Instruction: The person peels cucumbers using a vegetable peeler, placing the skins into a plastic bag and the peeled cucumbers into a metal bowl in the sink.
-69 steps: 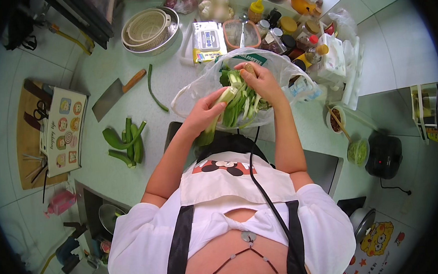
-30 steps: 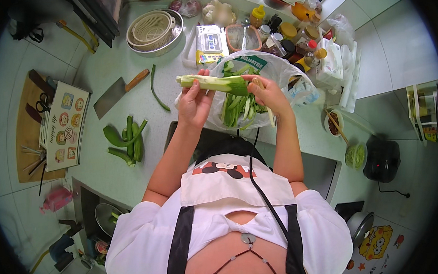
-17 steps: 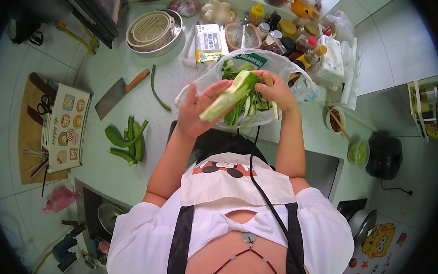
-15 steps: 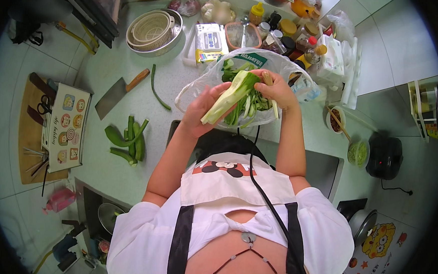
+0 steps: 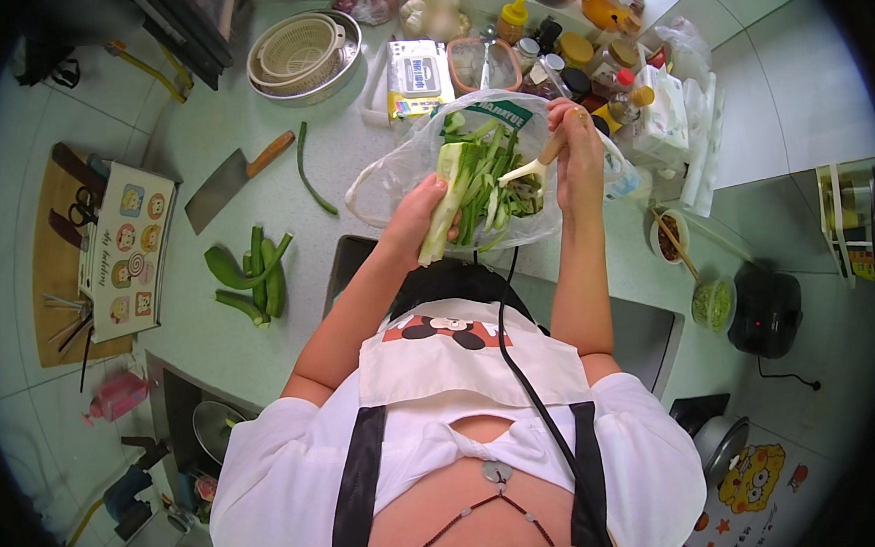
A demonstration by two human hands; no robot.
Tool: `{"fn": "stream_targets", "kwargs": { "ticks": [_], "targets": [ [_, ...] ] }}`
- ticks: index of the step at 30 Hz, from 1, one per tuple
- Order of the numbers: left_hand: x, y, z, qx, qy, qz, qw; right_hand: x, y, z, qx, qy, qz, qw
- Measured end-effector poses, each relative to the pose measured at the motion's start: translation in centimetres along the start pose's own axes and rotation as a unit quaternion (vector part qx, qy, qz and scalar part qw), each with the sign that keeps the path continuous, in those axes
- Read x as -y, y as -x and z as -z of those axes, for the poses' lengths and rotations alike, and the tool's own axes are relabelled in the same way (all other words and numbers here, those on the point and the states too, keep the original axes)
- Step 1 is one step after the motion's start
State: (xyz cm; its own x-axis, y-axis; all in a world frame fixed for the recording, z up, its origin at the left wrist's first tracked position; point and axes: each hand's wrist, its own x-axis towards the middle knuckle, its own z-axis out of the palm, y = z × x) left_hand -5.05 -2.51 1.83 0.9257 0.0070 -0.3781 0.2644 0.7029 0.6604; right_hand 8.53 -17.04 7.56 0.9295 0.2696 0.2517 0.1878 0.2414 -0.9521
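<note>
My left hand [image 5: 419, 214] is closed around the lower part of a celtuce stem [image 5: 452, 177], pale and partly peeled with a green upper end, held tilted over the bag. My right hand [image 5: 578, 150] grips a peeler by its wooden handle; the white head of the peeler [image 5: 526, 173] is right of the stem and apart from it. Below both hands an open clear plastic bag [image 5: 372, 189] lies at the counter's near edge. Inside it are green peelings and leafy strips [image 5: 498, 205].
To the left lie a cleaver [image 5: 217, 192], a thin green stalk [image 5: 314, 171] and several green vegetables [image 5: 269, 274]. Stacked strainers [image 5: 294, 57] sit in a metal bowl at the back. Bottles and jars [image 5: 575, 64] crowd the back right. A small bowl with chopsticks [image 5: 670, 236] stands right.
The peeler has swung up and right, away from the stem, with my right hand. My left hand has turned the stem more upright, fingers wrapping round it.
</note>
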Motion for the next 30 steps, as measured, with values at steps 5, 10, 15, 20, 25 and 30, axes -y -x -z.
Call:
{"fn": "stream_targets", "kwargs": {
  "ticks": [5,10,15,20,25,30],
  "targets": [
    [-0.1,0.0,-0.9,-0.015,-0.005,0.003,1.0,-0.2,0.7,-0.7,-0.032,0.036,-0.056,0.997],
    [0.2,-0.4,-1.6,0.009,-0.027,0.006,1.0,-2.1,1.1,-2.5,-0.034,0.009,-0.089,0.995],
    [0.1,0.0,-2.4,-0.021,-0.058,0.013,0.998,-3.4,0.6,-2.8,-0.033,0.018,-0.083,0.996],
    [0.0,0.5,-2.6,-0.005,-0.043,0.01,0.999,-4.2,0.1,-2.4,-0.053,0.053,-0.067,0.995],
    [0.4,0.7,-1.7,0.017,-0.022,0.03,0.999,-4.0,-1.0,-1.5,-0.078,0.022,-0.065,0.995],
    [0.2,0.5,-2.1,0.007,-0.007,0.007,1.0,-4.0,0.3,-2.9,-0.043,0.01,-0.065,0.997]
  ]
}}
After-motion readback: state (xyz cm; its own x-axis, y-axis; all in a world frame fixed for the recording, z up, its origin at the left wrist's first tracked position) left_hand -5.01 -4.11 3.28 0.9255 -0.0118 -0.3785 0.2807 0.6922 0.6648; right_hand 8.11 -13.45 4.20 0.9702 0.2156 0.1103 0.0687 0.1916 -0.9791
